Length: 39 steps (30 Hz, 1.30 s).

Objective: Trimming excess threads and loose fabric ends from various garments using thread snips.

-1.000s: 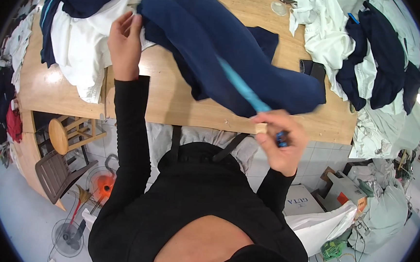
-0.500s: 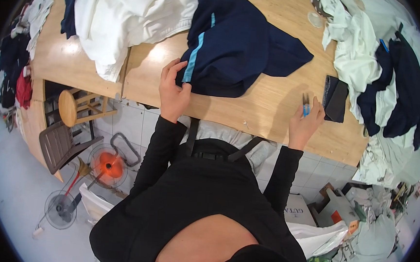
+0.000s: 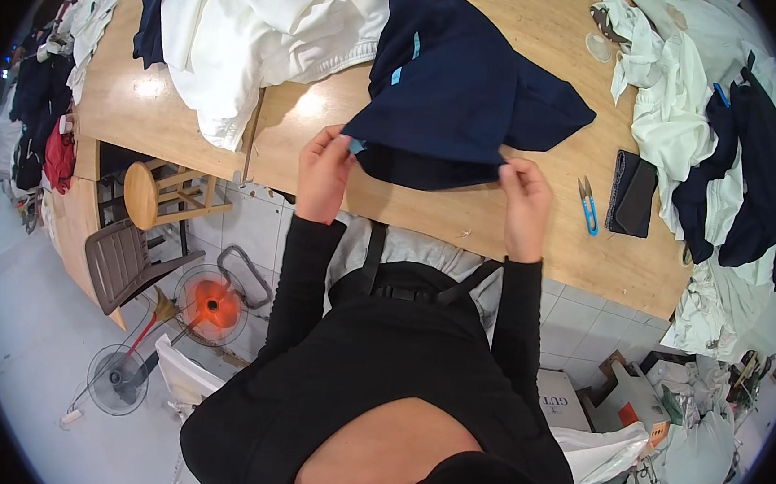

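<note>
A navy garment (image 3: 452, 103) with a light blue stripe lies across the wooden table (image 3: 313, 151), its open lower edge toward me. My left hand (image 3: 324, 175) pinches the left corner of that edge, where a bit of the light blue stripe shows. At the right corner my right hand (image 3: 524, 207) grips the same edge between thumb and fingers. Between the two hands the edge is spread, and the dark inside of the opening shows. Thread snips (image 3: 587, 206) with blue handles lie on the table, right of my right hand.
White garments (image 3: 268, 27) are heaped left of the navy one. A dark folded cloth or pouch (image 3: 632, 194) sits beside the snips. More white and navy clothes (image 3: 753, 169) pile up at the right. A round wooden stool (image 3: 142, 195), a brown chair (image 3: 117, 250) and fans stand at the lower left.
The snips have left my right hand and now lie on the table. My right hand has moved left and taken hold of the garment's edge. The stripe is now mostly folded out of sight.
</note>
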Tool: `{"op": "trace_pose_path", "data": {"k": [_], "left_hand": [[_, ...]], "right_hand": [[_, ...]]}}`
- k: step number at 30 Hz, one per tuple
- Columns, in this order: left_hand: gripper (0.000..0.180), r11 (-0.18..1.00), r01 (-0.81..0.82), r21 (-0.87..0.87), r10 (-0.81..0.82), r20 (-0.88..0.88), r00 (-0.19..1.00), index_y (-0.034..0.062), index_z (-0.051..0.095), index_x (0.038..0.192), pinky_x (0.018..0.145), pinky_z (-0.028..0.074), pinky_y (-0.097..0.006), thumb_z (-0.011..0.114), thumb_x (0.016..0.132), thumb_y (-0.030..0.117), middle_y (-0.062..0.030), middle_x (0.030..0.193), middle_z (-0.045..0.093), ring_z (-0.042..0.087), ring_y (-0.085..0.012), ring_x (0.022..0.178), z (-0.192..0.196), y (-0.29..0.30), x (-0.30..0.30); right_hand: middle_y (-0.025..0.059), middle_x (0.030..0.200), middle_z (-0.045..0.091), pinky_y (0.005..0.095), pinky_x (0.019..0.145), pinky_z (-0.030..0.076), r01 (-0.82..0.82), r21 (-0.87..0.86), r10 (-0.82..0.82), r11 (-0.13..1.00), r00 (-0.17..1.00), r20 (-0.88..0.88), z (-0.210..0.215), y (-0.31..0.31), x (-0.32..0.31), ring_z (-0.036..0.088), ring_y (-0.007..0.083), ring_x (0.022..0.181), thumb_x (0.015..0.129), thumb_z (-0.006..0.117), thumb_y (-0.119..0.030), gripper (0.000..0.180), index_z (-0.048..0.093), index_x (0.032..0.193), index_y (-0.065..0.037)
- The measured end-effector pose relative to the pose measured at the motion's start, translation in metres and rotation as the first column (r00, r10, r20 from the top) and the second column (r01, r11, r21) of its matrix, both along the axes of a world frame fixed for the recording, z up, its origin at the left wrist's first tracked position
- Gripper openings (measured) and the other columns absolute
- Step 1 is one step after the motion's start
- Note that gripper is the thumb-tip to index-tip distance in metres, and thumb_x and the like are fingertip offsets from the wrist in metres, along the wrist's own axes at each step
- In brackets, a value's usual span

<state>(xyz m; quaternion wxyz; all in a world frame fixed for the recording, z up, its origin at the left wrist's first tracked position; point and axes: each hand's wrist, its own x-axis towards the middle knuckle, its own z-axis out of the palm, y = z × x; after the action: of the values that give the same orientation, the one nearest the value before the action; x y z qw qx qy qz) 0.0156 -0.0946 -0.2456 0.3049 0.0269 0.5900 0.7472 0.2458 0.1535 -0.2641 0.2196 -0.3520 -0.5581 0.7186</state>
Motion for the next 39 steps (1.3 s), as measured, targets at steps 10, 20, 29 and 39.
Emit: {"op": "trace_pose_path", "data": {"k": [10, 20, 29, 39], "left_hand": [[0.023, 0.828, -0.065, 0.557, -0.246, 0.466, 0.850, 0.0049, 0.067, 0.105, 0.096, 0.057, -0.039, 0.062, 0.109, 0.027, -0.0063, 0.098, 0.074, 0.073, -0.0223, 0.097, 0.030, 0.003, -0.016], [0.026, 0.924, 0.139, 0.356, -0.185, 0.100, 0.978, 0.0064, 0.063, 0.097, 0.078, 0.049, -0.029, 0.061, 0.114, 0.025, -0.0001, 0.091, 0.062, 0.057, -0.0097, 0.082, 0.040, -0.001, -0.015], [0.021, 0.972, 0.231, 0.045, -0.232, 0.014, 0.973, 0.0038, 0.070, 0.130, 0.069, 0.042, -0.020, 0.069, 0.108, 0.005, 0.0046, 0.093, 0.069, 0.059, -0.0013, 0.082, 0.065, 0.041, 0.020], [0.058, 0.871, 0.384, 0.308, -0.391, -0.039, 0.919, -0.0021, 0.061, 0.152, 0.084, 0.055, -0.025, 0.068, 0.096, -0.014, -0.0087, 0.132, 0.071, 0.070, -0.0120, 0.106, 0.091, 0.070, 0.036]], "right_hand": [[0.0040, 0.098, 0.071, 0.0352, 0.085, 0.060, -0.068, -0.637, -0.324, 0.768, 0.816, -0.478, 0.068, 0.003, 0.012, 0.072, 0.0163, 0.088, 0.114, 0.055, -0.010, 0.016, 0.060, 0.128, -0.004], [0.0028, 0.103, 0.070, 0.0317, 0.088, 0.059, -0.056, -0.445, -0.169, 0.894, 0.878, -0.448, 0.084, 0.001, 0.019, 0.072, 0.0123, 0.094, 0.114, 0.059, -0.011, 0.017, 0.060, 0.130, -0.005], [0.0051, 0.144, 0.068, 0.0211, 0.082, 0.048, -0.129, -0.295, 0.015, 0.947, 0.932, -0.361, 0.096, -0.012, 0.005, 0.063, 0.0034, 0.104, 0.108, 0.061, 0.002, 0.037, 0.060, 0.145, -0.003], [0.0107, 0.152, 0.061, 0.0263, 0.092, 0.049, -0.187, -0.269, 0.072, 0.945, 0.919, -0.387, 0.112, -0.020, 0.000, 0.062, 0.0140, 0.118, 0.101, 0.063, 0.006, 0.059, 0.050, 0.158, -0.003]]}}
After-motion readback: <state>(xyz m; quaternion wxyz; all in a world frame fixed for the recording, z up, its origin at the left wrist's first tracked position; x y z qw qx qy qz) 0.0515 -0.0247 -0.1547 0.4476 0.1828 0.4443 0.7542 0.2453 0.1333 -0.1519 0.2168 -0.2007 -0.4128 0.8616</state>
